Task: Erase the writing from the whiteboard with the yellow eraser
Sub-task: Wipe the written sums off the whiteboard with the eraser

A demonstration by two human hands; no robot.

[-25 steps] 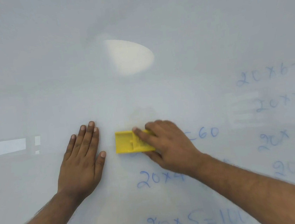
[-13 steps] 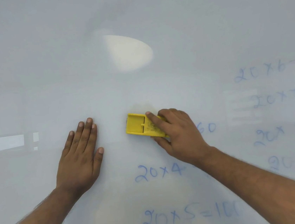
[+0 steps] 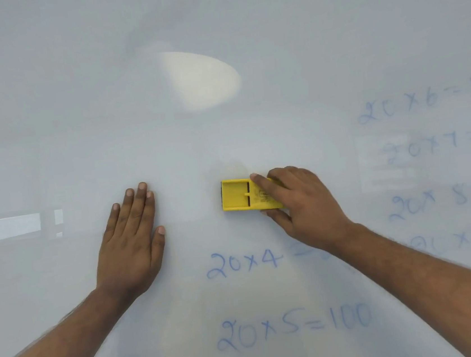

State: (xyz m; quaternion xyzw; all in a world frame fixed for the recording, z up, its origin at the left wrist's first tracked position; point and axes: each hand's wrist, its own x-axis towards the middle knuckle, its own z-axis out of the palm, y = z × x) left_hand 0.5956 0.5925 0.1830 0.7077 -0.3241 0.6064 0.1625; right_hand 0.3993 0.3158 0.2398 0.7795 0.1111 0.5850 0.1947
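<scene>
Now one yellow eraser (image 3: 240, 194) gripped by right hand (image 3: 301, 203), left hand (image 3: 131, 237) flat, fingers together, whiteboard (image 3: 73, 108)

— Surface under inspection?

— A whiteboard (image 3: 73, 108), pale grey-white and glossy, filling the whole view. It carries an oval light reflection (image 3: 202, 79) above centre and a rectangular one (image 3: 7, 228) at the left edge.

— What sits directly on it?

— A yellow eraser (image 3: 237, 194) pressed flat near centre, the right hand (image 3: 305, 205) clasped over its right end. The left hand (image 3: 130, 243) lies flat beside it, fingers spread, apart from the eraser.

— Markings?

— Blue writing: "20×4" (image 3: 244, 262) and "20×5=100" (image 3: 293, 325) below the eraser; a column of sums (image 3: 425, 101) at right, blurred, seemingly 20×6 downward.
</scene>
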